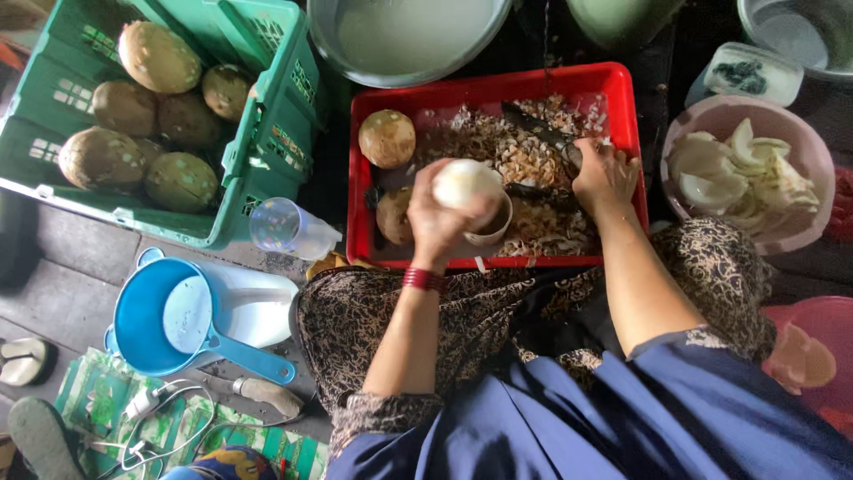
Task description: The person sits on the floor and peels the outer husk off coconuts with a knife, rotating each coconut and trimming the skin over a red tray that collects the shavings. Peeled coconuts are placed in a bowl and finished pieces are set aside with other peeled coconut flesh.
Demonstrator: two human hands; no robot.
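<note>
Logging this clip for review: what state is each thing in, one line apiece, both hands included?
left hand: raised, gripping the peeled coconut
peeled coconut: white, husk off, held above the tray
right hand: closed on a dark tool, down in the shavings
red tray: littered with shavings, holding two brown coconuts
green crate: partly full of unpeeled coconuts
pink bowl: filled with white pieces
blue scoop: empty

Soft daylight, dim edges, slight wide-angle warp, mild blur
</note>
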